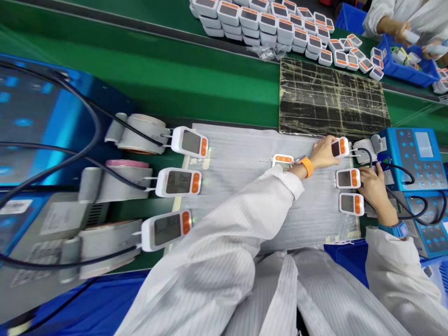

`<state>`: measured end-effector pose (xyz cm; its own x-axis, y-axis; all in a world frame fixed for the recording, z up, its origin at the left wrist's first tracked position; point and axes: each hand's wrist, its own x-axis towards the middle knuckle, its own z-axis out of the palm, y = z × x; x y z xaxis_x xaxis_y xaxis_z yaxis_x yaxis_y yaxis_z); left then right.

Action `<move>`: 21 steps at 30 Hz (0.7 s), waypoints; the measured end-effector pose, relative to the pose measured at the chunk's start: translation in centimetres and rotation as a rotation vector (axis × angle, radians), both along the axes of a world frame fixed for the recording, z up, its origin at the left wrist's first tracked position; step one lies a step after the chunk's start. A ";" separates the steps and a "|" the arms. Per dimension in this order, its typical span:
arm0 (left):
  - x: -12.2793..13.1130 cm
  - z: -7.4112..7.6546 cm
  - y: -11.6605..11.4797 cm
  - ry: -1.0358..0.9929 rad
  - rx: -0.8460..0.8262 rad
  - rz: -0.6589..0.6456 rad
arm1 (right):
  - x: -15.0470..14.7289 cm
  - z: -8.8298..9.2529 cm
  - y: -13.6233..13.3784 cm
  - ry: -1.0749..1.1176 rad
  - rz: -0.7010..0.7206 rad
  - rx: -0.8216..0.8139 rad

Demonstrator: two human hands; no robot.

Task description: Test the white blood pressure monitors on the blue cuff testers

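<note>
My left hand (324,153), with an orange band at its wrist, grips a small white monitor with orange buttons (340,147) at the right end of the pale work mat (241,177). White tubing runs from that monitor's right side. My right hand (374,185), wearing a blue watch, is beside the middle right monitor (348,178), near the black cables; its fingertips are partly hidden. Below lies another monitor (352,204). One more monitor (283,161) sits partly behind my left wrist.
Three monitors, one of them (178,182) in the middle, connect to white cuffs (122,179) at left. Blue testers (416,158) stand right. A black taped board (332,98) lies beyond the mat. Stacked monitors (268,23) and another person's hands (399,31) over a blue bin (409,70) are behind.
</note>
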<state>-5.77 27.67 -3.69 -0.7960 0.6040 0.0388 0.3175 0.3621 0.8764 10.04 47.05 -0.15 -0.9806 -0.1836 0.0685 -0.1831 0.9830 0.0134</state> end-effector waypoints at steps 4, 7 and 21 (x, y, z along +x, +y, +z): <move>1.5 1.6 -0.7 0.098 -0.046 -0.094 | 0.0 -0.1 -0.1 -0.005 -0.002 -0.010; 3.6 2.5 -1.8 0.202 -0.090 -0.211 | 0.0 0.0 -0.2 -0.023 -0.011 -0.012; 9.5 3.4 -4.8 0.219 -0.130 -0.252 | 7.1 3.4 -0.9 0.050 0.059 -0.032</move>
<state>3.71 22.84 -0.29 -0.6025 0.7916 0.1019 0.5861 0.3522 0.7297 17.12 46.18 3.26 -0.9634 -0.2376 0.1240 -0.2404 0.9707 -0.0073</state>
